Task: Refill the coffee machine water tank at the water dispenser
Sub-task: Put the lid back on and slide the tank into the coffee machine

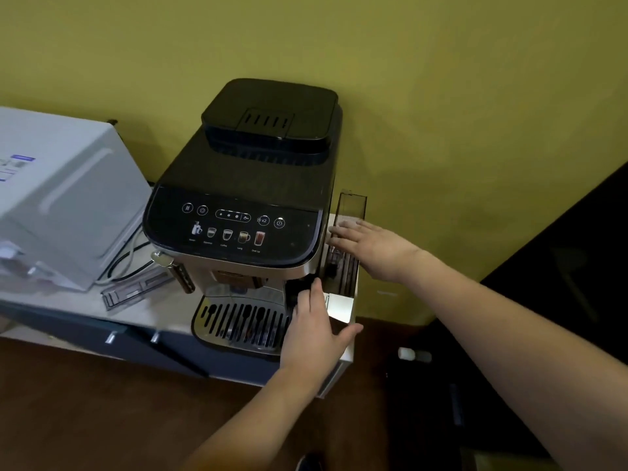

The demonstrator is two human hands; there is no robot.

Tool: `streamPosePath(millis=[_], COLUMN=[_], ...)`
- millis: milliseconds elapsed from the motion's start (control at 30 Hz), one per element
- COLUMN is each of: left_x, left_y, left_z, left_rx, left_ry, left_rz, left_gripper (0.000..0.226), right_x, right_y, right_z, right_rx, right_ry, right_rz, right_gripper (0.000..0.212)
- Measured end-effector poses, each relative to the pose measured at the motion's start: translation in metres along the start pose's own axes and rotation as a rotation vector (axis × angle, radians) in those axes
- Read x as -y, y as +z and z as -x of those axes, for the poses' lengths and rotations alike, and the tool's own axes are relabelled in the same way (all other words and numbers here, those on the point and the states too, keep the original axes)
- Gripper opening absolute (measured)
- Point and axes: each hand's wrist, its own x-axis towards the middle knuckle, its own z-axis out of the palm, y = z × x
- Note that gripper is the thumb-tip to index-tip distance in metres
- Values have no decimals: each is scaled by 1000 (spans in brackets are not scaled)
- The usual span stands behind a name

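Hands flank clear, smoky tank.

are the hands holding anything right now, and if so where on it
Nothing is clearly gripped. The right hand lies flat on the water tank's top edge; the left hand rests open against the coffee machine's front right corner.

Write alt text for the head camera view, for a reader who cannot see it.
A person's two hands reach for the clear water tank on the right side of a black coffee machine: the right hand lies flat on it, the left hand is at the machine's front corner. A white appliance stands to the left.
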Motion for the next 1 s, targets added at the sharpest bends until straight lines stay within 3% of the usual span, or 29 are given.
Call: streamPosePath(millis=[133, 267, 367, 567, 733, 900, 1000], left_x=[29, 86, 132, 221, 287, 336, 355], left_y=[-26, -70, -102, -180, -239, -251, -250], left_z=[21, 30, 24, 6, -34, -84, -97], left_rx=[82, 87, 38, -27, -18, 106, 228], left_ry=[157, 235, 148, 47, -13, -7, 6], left_rz=[-42, -140, -192, -207, -189, -390, -512], left_gripper=[95, 62, 47, 43, 48, 54, 56], right_x=[32, 110, 167, 249, 291, 349, 355], right_y=[3, 16, 26, 6, -14, -9, 1], right_z=[40, 58, 31, -61, -149, -207, -228], right_rx=[-299, -423, -371, -276, -157, -9, 45], right_ry=[281, 90, -44, -121, 159, 220, 521], right_rz=[-447, -517, -528, -586, -805, -858, -1027], right_gripper=[67, 45, 40, 38, 33, 33, 31])
